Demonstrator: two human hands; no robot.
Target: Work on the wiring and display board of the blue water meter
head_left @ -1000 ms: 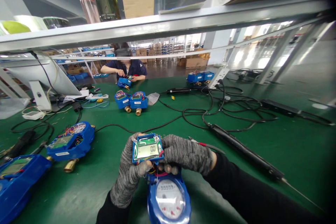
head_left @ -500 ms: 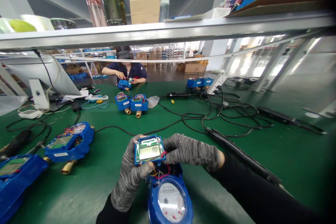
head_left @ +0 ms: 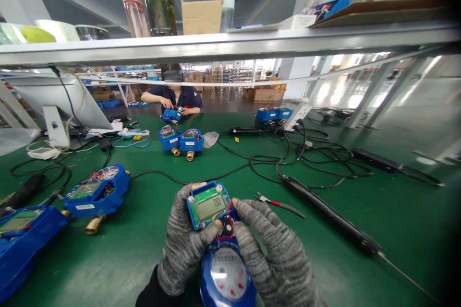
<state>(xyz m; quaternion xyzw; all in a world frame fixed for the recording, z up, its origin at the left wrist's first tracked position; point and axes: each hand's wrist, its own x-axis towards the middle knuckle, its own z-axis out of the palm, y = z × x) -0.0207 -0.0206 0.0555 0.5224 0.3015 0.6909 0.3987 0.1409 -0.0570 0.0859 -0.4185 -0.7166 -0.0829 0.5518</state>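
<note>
My left hand (head_left: 183,244), in a grey knit glove with bare fingertips, grips a blue-framed display module (head_left: 209,205) with a green circuit board and a lit LCD. Below it is a blue water meter (head_left: 228,273) with a round dial, its lower end cut off by the picture. Red wires and a black round part (head_left: 226,226) show between module and dial. My right hand (head_left: 275,249), gloved alike, has bent fingers at the module's lower right corner, beside the red wires. What those fingertips pinch, if anything, is hidden.
Red-handled cutters (head_left: 281,205) and a black soldering iron (head_left: 331,216) lie to the right, with tangled black cables (head_left: 288,156) behind. More open meters (head_left: 97,192) stand at left and mid-table (head_left: 190,141). A co-worker (head_left: 173,98) sits opposite, under a metal shelf (head_left: 230,45).
My right hand has swung from the module's right side to its lower right corner, uncovering the cutters. The module is tilted differently, and its display digits read more clearly.
</note>
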